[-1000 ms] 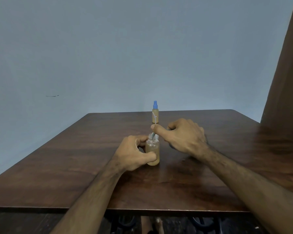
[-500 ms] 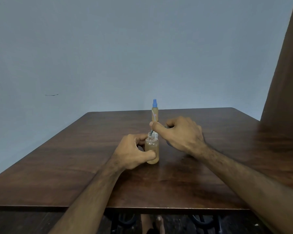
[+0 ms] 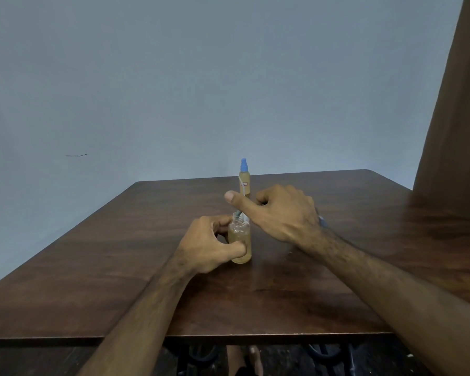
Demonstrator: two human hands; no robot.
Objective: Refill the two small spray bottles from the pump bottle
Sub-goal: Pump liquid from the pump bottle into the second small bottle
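Open bottle [image 3: 240, 240] stands on table [image 3: 120, 267], spray bottle [image 3: 244, 177] behind.

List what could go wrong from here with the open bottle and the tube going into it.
1. The thin tube enters the small clear amber-filled bottle's narrow threaded neck at a tilt; it could slip out and drip onto the dark wooden table.
2. The bottle looks nearly full, so adding more may overflow.
3. Only the left hand steadies it; a nudge from the right hand might tip it.

A dark wooden table [image 3: 120, 280] stands against a plain blue-grey wall [image 3: 174, 77], with a brown curtain [image 3: 456, 131] at right.
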